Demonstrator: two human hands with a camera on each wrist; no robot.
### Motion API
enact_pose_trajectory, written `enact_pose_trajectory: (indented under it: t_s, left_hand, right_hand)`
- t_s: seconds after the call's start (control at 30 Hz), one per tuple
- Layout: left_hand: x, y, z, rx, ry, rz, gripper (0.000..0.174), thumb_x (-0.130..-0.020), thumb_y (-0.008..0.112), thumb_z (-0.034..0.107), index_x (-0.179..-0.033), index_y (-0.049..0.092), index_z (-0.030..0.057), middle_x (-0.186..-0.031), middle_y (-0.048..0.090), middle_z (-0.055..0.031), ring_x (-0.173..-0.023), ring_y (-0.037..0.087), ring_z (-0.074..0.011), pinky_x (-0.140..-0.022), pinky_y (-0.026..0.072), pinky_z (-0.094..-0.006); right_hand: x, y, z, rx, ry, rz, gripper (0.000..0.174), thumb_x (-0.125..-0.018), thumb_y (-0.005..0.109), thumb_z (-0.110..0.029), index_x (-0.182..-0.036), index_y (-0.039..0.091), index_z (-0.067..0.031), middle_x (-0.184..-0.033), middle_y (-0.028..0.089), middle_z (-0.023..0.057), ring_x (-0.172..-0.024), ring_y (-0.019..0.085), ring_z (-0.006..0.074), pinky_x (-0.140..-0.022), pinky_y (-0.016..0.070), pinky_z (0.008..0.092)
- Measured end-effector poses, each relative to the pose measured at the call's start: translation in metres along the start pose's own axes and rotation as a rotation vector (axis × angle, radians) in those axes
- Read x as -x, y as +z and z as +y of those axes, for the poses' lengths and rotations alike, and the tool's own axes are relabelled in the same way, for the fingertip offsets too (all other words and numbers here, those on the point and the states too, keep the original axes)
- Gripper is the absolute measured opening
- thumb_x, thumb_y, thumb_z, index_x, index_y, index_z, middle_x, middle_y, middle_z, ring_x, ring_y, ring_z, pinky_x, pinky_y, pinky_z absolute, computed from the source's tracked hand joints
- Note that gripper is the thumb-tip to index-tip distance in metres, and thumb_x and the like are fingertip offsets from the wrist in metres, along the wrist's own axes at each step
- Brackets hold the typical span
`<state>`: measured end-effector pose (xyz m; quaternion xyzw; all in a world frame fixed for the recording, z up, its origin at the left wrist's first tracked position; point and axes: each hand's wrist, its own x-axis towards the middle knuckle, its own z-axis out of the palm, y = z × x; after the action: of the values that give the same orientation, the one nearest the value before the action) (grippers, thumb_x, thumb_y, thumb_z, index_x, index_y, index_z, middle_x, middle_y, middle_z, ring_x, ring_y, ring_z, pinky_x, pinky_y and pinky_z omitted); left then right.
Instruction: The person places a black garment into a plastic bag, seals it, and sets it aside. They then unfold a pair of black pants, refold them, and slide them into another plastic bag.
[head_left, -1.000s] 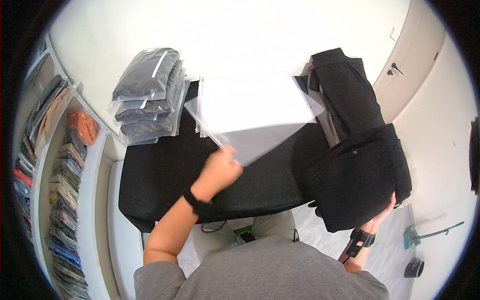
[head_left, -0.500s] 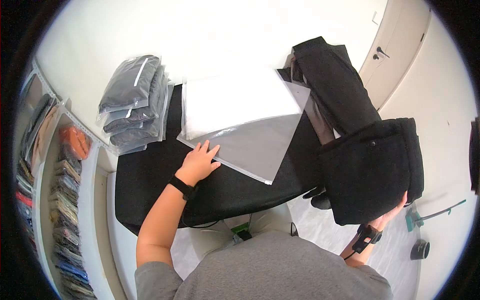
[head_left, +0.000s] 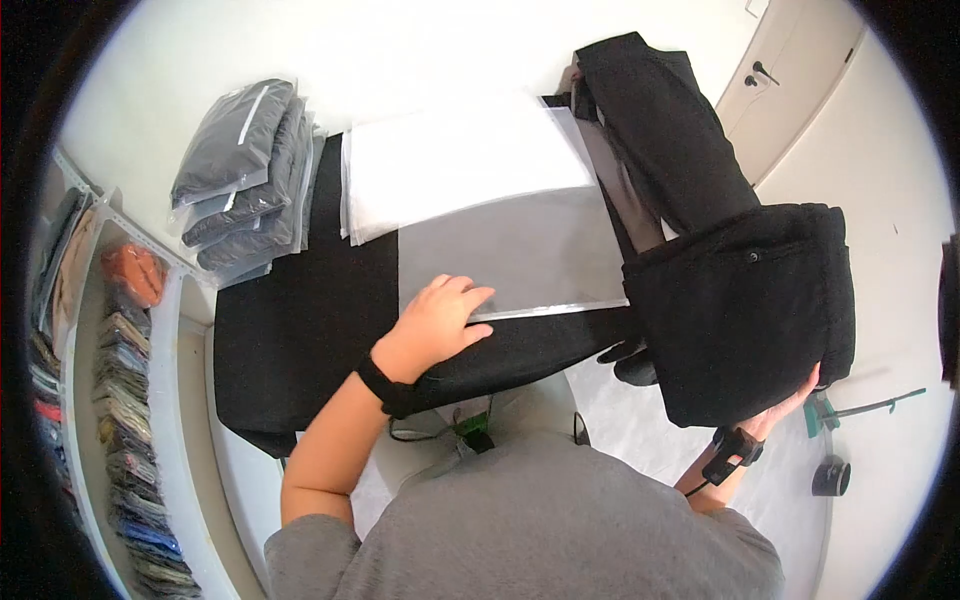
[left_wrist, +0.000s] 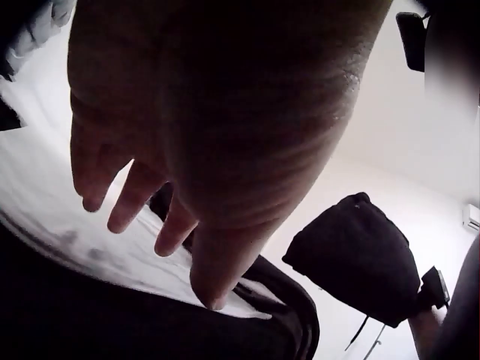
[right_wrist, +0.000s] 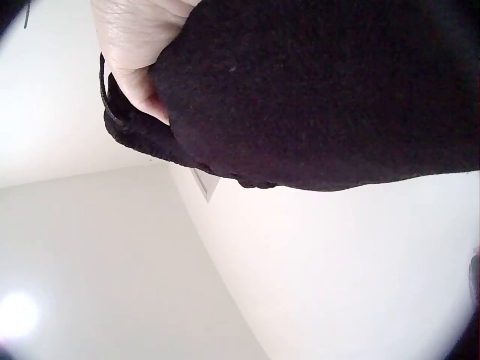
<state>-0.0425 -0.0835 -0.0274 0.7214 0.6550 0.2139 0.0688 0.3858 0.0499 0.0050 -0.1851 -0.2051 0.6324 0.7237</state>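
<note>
A flat, translucent plastic zip bag [head_left: 530,250] lies on the black-covered table, its zip edge along the near side. My left hand [head_left: 430,325] rests over the bag's near left part, fingers spread; the left wrist view shows the fingers [left_wrist: 131,199] apart with nothing between them. My right hand [head_left: 778,412] grips the lower right edge of a folded black garment [head_left: 735,320] with a buttoned pocket, which looks like trousers. It is held up beside the table's right end. In the right wrist view the thumb is tucked into the fabric [right_wrist: 315,90], other fingers hidden.
Beyond the bag lies a pile of white-looking bags [head_left: 460,165]. Bagged dark clothes [head_left: 240,160] are stacked at the table's left. More dark garments [head_left: 660,130] lie at the right back. Shelves [head_left: 190,400] of packed clothes stand left; a green-handled tool [head_left: 870,408] leans at the right.
My left hand has let go of the bag's corner and smoothed it; the bag has turned from slanted to nearly square with the table edge. The right hand keeps holding the garment.
</note>
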Motion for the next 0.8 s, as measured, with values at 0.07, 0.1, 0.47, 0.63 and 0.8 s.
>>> enact_pose_trajectory:
  t_s: [0.07,0.1,0.47,0.63,0.8]
  left_hand:
    - [0.006,0.008,-0.002,-0.123,0.027,-0.058,0.049,-0.078,0.068,0.026,-0.12,0.055,0.0064,-0.121,0.053,-0.0223,-0.112,0.051,-0.0391,-0.093,0.045,-0.0433]
    - [0.007,0.012,-0.002,-0.117,0.027,-0.067,0.049,-0.078,0.068,0.026,-0.12,0.055,0.0064,-0.121,0.053,-0.0223,-0.112,0.051,-0.0391,-0.093,0.045,-0.0433]
    - [-0.002,0.031,-0.015,-0.525,0.128,0.034,0.012,-0.082,0.057,0.013,-0.084,0.062,0.0018,-0.086,0.065,-0.0163,-0.077,0.064,-0.0318,-0.066,0.0549,-0.0393]
    - [-0.029,0.024,0.008,-0.052,-0.211,0.178,0.023,-0.081,0.064,0.021,-0.071,0.062,0.0003,-0.066,0.061,-0.016,-0.063,0.061,-0.033,-0.058,0.048,-0.0407]
    - [-0.046,0.032,0.003,0.403,-0.404,0.072,0.026,-0.077,0.071,0.024,-0.072,0.065,-0.001,-0.065,0.061,-0.0181,-0.06,0.06,-0.0294,-0.058,0.046,-0.0382]
  right_hand:
    - [0.004,0.0,-0.002,0.021,0.002,0.006,0.058,-0.084,0.055,-0.047,-0.124,0.053,-0.0044,-0.125,0.055,0.0108,-0.114,0.051,0.0302,-0.095,0.042,0.0457]
    - [0.007,-0.001,-0.003,0.039,0.005,0.008,0.059,-0.083,0.056,-0.048,-0.124,0.053,-0.0043,-0.125,0.054,0.0107,-0.113,0.051,0.0306,-0.094,0.0422,0.0468]
    - [0.01,-0.002,0.003,0.076,0.009,0.096,0.065,-0.079,0.06,-0.052,-0.123,0.053,-0.0033,-0.123,0.054,0.0118,-0.112,0.05,0.031,-0.09,0.0432,0.0485]
    - [0.01,-0.003,0.005,0.067,0.066,0.018,0.065,-0.081,0.058,-0.052,-0.124,0.052,-0.0032,-0.124,0.054,0.0119,-0.112,0.051,0.0312,-0.092,0.0425,0.0477]
    - [0.016,0.005,0.004,0.133,0.118,0.07,0.063,-0.084,0.054,-0.051,-0.126,0.051,-0.005,-0.126,0.054,0.012,-0.114,0.05,0.0312,-0.094,0.0413,0.0481]
